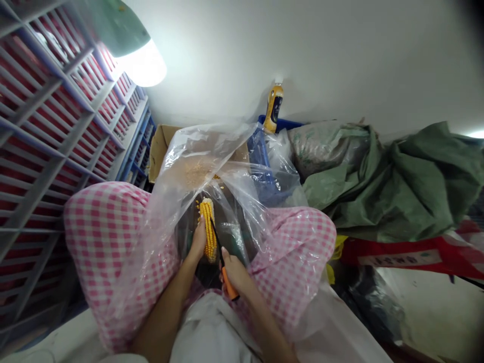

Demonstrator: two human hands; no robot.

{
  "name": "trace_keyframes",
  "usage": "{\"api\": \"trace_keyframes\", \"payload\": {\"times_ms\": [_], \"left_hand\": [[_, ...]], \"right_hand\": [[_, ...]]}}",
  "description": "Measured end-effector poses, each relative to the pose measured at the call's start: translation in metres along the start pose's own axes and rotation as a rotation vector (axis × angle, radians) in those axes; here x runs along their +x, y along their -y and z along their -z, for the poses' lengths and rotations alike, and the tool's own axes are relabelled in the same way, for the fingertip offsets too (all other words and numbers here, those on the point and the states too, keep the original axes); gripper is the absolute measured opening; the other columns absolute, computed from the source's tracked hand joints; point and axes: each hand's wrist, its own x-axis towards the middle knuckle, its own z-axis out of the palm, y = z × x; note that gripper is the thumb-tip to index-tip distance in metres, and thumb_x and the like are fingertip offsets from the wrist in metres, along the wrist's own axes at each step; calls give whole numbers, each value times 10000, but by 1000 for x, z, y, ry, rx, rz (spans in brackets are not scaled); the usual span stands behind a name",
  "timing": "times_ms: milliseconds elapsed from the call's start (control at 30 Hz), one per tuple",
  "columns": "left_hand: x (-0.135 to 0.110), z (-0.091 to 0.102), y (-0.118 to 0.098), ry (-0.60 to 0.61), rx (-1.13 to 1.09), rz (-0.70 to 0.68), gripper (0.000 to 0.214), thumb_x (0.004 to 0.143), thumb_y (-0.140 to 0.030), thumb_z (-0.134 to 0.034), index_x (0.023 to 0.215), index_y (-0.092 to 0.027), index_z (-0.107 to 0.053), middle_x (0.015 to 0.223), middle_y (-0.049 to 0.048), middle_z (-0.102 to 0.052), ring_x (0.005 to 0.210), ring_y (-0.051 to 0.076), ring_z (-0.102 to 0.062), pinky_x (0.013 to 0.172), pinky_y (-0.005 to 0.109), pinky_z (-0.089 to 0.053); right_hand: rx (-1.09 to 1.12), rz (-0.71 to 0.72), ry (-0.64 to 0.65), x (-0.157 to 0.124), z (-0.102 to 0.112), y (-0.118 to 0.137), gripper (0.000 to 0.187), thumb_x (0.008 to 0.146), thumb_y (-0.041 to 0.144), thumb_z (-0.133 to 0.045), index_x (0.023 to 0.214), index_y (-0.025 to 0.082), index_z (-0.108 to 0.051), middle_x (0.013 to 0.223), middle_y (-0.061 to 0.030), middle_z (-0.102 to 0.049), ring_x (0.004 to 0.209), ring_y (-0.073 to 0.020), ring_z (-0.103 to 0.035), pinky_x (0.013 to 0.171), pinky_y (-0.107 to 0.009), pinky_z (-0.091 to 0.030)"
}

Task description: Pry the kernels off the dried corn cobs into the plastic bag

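Between the knees (106, 209), left grip (198, 239) pinching corn (208, 232), right grip (236, 272) clasping screwdriver (229, 284), its tip (212, 223) indistinct, heap (197, 174) beyond blurred

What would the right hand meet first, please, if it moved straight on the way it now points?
Most likely the corn cob, just ahead and to the left of the right hand, since the orange-handled tool in its grip points that way; depth is hard to judge here.

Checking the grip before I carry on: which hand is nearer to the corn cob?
Left. The left hand grips the corn cob from its left side; the right hand is to its lower right, around an orange-handled tool.
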Motion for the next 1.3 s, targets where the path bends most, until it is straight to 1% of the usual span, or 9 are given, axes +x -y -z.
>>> {"api": "trace_keyframes", "payload": {"times_ms": [67,133,333,400,700,900,1100,1167,1300], "left_hand": [[2,1,1,-12,27,-31,627,771,-714,-444,920,-141,-652,694,82,-677,690,229,-664,596,309,-508],[3,2,2,-42,82,-82,606,779,-694,-457,935,-141,-652,746,85,-687,758,236,-661,654,318,-507],[5,3,3,-67,203,-162,593,801,-675,-431,934,-138,-646,875,92,-683,841,235,-627,756,321,-467],[5,3,4,-71,195,-163,610,785,-690,-439,939,-138,-645,865,88,-680,832,237,-625,742,321,-467],[-2,1,-3,-107,243,-191,535,805,-651,-442,840,-153,-634,760,69,-652,794,240,-606,724,319,-459],[0,2,-1,-82,312,-198,605,778,-724,-386,822,-165,-611,703,58,-630,731,237,-601,669,330,-466],[-1,2,-5,-140,286,-182,593,744,-734,-438,762,-168,-613,711,72,-646,753,250,-612,661,323,-467],[0,3,-5,-145,290,-169,600,742,-739,-433,755,-166,-612,698,71,-643,742,250,-613,655,328,-466],[6,7,1,-117,241,-153,636,749,-735,-428,858,-143,-636,732,71,-661,743,248,-633,667,342,-482]], "right_hand": [[-119,62,-112,6,-4,-4,499,1000,426,-229,633,183,-465,401,47,-422,328,-103,-445,424,-216,-417],[-145,69,-115,9,-6,-7,504,1002,414,-229,617,183,-459,402,36,-434,334,-108,-461,424,-218,-417],[183,-85,160,0,3,2,497,988,498,-132,719,199,-425,397,52,-440,299,-106,-416,342,-202,-389],[260,-106,191,-2,4,5,492,984,510,-122,740,201,-418,404,60,-432,301,-100,-407,338,-198,-395],[0,-50,-19,14,-3,13,473,994,451,-197,677,189,-432,388,47,-418,284,-113,-443,322,-205,-400],[210,-107,197,5,4,18,492,989,485,-111,714,203,-406,419,60,-437,294,-84,-401,343,-210,-429],[-51,-3,-86,17,-11,14,445,999,418,-233,693,183,-456,374,61,-383,240,-91,-382,287,-175,-333],[-39,-7,-53,18,-11,16,449,998,427,-223,701,183,-455,381,56,-400,245,-94,-392,294,-182,-353],[71,-35,148,15,-3,20,479,994,462,-127,736,193,-428,440,48,-463,308,-99,-455,375,-236,-471]]}}
